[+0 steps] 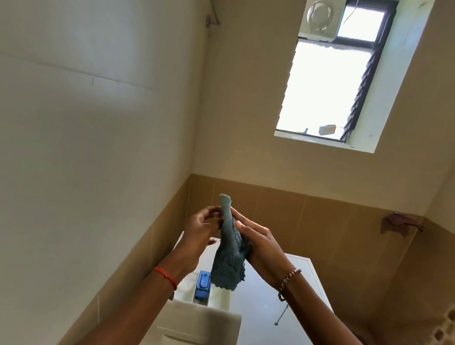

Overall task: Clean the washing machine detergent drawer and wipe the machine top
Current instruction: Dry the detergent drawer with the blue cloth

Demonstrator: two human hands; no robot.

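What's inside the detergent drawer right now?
A blue insert sits in the detergent drawer. The cloth, held by the left hand and right hand, hangs in front of its right side, so any other compartments cannot be seen.

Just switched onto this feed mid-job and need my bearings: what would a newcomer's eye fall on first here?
First, the textured grey-blue cloth, held up at centre frame between the left hand and the right hand, above the white washing machine top. Next, the bright tall window at upper right. Just below the cloth, the pulled-out white detergent drawer shows a vivid blue insert.
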